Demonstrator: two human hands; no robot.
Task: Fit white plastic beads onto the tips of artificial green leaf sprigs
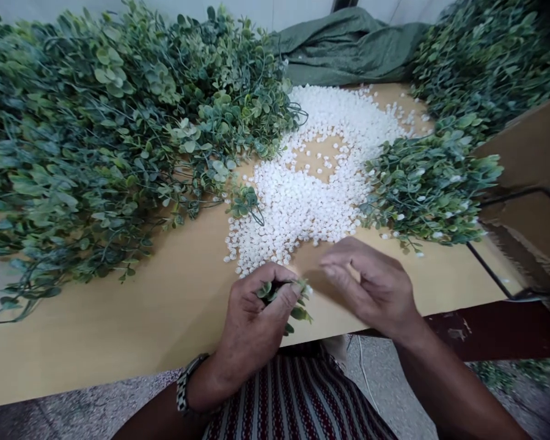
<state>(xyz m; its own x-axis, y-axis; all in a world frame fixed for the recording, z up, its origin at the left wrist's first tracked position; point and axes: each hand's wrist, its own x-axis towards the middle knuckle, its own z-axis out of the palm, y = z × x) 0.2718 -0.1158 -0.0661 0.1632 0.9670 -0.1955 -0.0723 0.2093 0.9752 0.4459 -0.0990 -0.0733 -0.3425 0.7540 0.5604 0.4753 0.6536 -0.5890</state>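
Near the table's front edge, my left hand is closed around a sprig of artificial green leaves. The sprig's tip shows between thumb and forefinger, with a small white piece on it. Just to the right, my right hand hovers with thumb and forefinger drawn together in a pinch, apart from the sprig. Whatever may be between those fingertips is too small to make out. Beyond both hands, a broad heap of small white bead-like pieces spreads over the table.
A large pile of artificial greenery covers the left side. At right lies a bundle of sprigs with white tips, beside a cardboard box and a black metal frame. A green sack lies at the back.
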